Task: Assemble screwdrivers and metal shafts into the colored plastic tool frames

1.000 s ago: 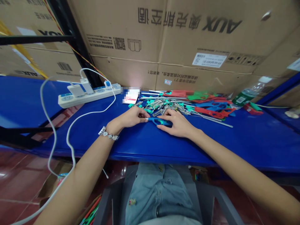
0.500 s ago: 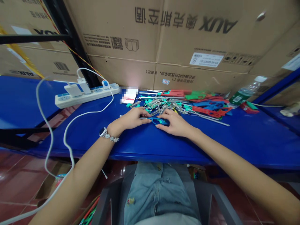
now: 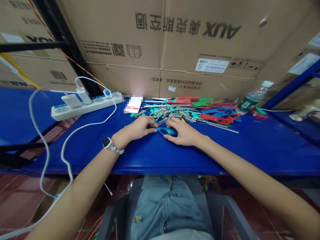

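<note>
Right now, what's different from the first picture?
Left hand has shifted slightly right, its fingers now up against the front of the blue handle. The view has swung right. Nothing visibly let go: right hand still holds the handle. Power strip and bottle look unmoved on the table.

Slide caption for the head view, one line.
Head view: left hand and right hand hold a blue lighter body before piled lighter parts.

We see a plain blue counter (image 3: pixel 200 153), brown cardboard box (image 3: pixel 120 26) with black print, white power strip (image 3: pixel 87 106), blue-and-teal lighter (image 3: pixel 163 131), red, green and blue lighter handles (image 3: pixel 220 118), and faded blue jeans (image 3: pixel 170 210) with small multicoloured motifs.
</note>
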Demonstrator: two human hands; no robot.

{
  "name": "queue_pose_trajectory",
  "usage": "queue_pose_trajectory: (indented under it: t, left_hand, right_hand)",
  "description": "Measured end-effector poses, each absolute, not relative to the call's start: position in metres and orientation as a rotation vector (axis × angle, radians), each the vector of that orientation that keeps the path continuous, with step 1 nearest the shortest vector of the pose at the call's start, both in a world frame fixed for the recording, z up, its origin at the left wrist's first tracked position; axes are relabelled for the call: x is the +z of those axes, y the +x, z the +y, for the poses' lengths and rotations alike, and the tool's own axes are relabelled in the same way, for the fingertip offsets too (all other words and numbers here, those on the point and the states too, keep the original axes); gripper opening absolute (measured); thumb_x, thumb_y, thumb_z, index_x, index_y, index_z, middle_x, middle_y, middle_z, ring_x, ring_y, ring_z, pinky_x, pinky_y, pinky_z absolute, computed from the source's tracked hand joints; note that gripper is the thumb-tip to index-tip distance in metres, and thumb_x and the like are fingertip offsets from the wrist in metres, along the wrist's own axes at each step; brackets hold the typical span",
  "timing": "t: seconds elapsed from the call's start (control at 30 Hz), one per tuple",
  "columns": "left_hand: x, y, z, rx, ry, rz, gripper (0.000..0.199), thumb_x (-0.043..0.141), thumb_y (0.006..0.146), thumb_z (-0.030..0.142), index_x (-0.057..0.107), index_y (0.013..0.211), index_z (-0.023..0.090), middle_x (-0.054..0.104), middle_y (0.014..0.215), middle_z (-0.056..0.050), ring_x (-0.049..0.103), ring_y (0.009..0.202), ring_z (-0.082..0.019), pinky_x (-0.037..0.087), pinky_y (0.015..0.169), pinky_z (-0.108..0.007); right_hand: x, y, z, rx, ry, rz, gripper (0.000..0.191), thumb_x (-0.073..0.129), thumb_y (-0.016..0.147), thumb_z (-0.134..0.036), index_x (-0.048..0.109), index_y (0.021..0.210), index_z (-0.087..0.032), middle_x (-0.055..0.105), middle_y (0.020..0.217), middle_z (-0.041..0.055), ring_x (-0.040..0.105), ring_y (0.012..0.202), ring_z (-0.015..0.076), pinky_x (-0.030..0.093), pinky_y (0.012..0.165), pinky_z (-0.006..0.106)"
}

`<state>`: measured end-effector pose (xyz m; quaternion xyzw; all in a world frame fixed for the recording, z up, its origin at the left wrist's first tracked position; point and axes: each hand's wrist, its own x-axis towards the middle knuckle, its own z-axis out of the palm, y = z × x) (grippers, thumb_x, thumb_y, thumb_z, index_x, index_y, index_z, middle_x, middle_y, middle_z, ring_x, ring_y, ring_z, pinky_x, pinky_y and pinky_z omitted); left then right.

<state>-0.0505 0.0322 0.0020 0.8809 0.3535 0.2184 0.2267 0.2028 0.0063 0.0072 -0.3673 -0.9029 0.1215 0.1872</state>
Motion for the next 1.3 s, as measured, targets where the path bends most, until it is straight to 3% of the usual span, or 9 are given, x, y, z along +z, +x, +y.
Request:
queue_pose_trajectory:
  t: [0.3,0.5,0.97,1.3]
  left_hand:
    - [-0.0010,-0.0519,0.0306,0.601,2.378,0.999,0.016,0.069,0.091,0.030,0.075,0.100,0.019,0.072,0.095,-0.006,0.064,0.087,-0.020,0.052,0.082,-0.035]
    - [-0.0045,-0.0514,0.0312,0.627,2.370,0.987,0.016,0.068,0.091,0.031,0.074,0.099,0.018,0.073,0.091,-0.005,0.063,0.082,-0.018,0.051,0.077,-0.033]
    - [-0.0003,-0.0528,0.0289,0.605,2.489,0.971,0.014,0.072,0.093,0.029,0.079,0.099,0.019,0.070,0.095,-0.006,0.066,0.084,-0.018,0.053,0.082,-0.035]
    - [0.0018,-0.0493,0.0288,0.498,2.619,1.010,0.016,0.068,0.095,0.028,0.080,0.099,0.018,0.070,0.100,-0.010,0.066,0.089,-0.023,0.051,0.087,-0.038]
  right_hand:
    - [0.0081,0.2116,0.0051,0.310,-0.965,-2.540,0.026,0.068,0.097,-0.043,0.071,0.107,-0.019,0.067,0.108,0.0114,0.064,0.102,0.0265,0.053,0.091,0.044]
    - [0.0113,0.2123,0.0041,0.282,-1.008,-2.564,0.022,0.070,0.095,-0.041,0.072,0.102,-0.020,0.067,0.107,0.0106,0.064,0.101,0.0267,0.053,0.092,0.043]
    - [0.0142,0.2102,0.0021,0.244,-1.034,-2.605,0.026,0.069,0.096,-0.041,0.072,0.112,-0.021,0.066,0.108,0.0108,0.064,0.099,0.0272,0.053,0.090,0.044]
    - [0.0096,0.2099,0.0053,0.420,-1.134,-2.535,0.028,0.073,0.092,-0.042,0.069,0.109,-0.020,0.063,0.110,0.0101,0.063,0.100,0.0264,0.050,0.090,0.043]
